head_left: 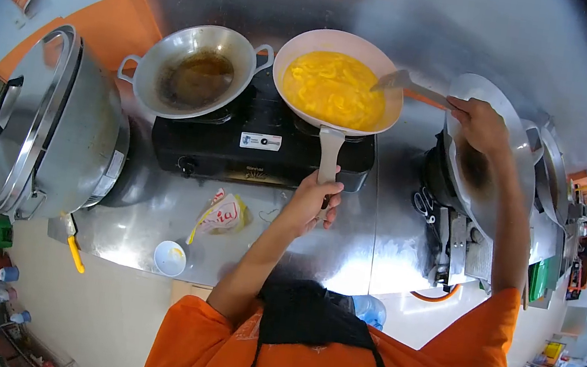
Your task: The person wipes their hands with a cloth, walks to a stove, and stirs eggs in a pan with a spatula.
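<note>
My left hand [312, 201] is wrapped round the beige handle of a frying pan [393, 115], which sits over the right burner of a black gas stove [215, 154]. Soft yellow egg [333, 88], loose and partly set in folds, covers the pan's bottom. From the right, my right hand [480, 125] grips a spatula [398, 82], its blade at the egg's right edge. On the left burner stands a two-handled metal wok [145, 72] with dark brown oil inside.
A large steel cooker [83, 131] stands at the left, near a yellow-handled knife [74, 246]. Along the front lie a plastic bag [221, 215] and a small white bowl [169, 258]. Another wok [464, 87] and black scissors [424, 204] are at the right.
</note>
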A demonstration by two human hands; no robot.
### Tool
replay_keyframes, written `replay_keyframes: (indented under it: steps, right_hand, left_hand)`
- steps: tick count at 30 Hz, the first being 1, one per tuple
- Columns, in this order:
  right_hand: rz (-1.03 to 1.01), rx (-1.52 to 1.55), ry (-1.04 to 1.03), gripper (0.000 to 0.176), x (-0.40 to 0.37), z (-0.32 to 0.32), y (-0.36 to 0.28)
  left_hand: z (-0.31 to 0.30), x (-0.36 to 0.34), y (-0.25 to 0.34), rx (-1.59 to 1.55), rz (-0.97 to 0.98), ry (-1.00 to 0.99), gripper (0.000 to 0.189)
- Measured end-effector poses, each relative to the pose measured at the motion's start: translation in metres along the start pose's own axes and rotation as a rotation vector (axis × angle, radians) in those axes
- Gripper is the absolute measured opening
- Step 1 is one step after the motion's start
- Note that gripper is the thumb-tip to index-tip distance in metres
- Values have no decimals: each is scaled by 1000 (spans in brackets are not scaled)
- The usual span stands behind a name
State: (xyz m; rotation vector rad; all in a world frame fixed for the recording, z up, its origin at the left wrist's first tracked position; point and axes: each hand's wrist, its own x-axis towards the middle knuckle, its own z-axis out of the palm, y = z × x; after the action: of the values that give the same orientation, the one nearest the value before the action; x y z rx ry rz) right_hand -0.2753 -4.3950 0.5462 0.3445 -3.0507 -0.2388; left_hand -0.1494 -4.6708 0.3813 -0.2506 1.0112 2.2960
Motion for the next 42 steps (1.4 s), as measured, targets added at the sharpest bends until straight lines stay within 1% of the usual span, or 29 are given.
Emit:
replay_keyframes:
  steps: [3, 6, 7, 10, 13, 16, 19, 22, 25, 28, 32, 37, 40, 41, 42]
  right_hand:
    - [-49, 142, -75, 29, -3, 6, -9]
    - [-246, 383, -118, 30, -2, 37, 0]
    - [-193, 446, -264, 31, -3, 30, -11]
    - [64, 728, -499, 32, -10, 16, -37]
    - [89, 768, -576, 32, -7, 31, -45]
    - [-14, 867, -576, 32, -2, 44, -63]
    - [8, 918, -602, 34, 3, 46, -83]
    - [30, 973, -601, 35, 12, 53, -106]
    - [82, 1048, -551, 36, 20, 64, -130]
    - [81, 1087, -442, 36, 27, 73, -152]
    - [121, 1141, -363, 32, 41, 76, -179]
    - [162, 1243, -187, 31, 67, 107, -198]
    - [254, 1358, -196, 28, 80, 112, -214]
    - [82, 1294, -103, 24, 93, 133, -214]
    - [-86, 1223, -11, 21, 112, 168, -214]
  left_hand:
    - [1, -2, -1, 5, 9, 3, 52]
    - [1, -3, 0, 15, 14, 2, 52]
    - [0, -2, -1, 14, 16, -2, 52]
    - [0, -2, -1, 6, 10, -5, 52]
    - [2, -3, 3, 14, -7, 9, 53]
    - [1, -2, 2, 14, -20, 8, 53]
    - [-1, 1, 1, 10, -22, -5, 53]
    - [-2, 1, 0, 26, -21, -13, 53]
    - [-1, 0, 1, 45, -23, -15, 52]
    - [-1, 0, 1, 50, -26, -18, 52]
    - [1, 0, 0, 49, -28, -7, 51]
    - [3, 2, -3, 40, -13, 4, 48]
    - [2, 5, -7, 16, 14, 1, 46]
    - [2, 5, -9, 7, 26, -3, 46]
    - [2, 5, -10, 0, 30, -3, 46]
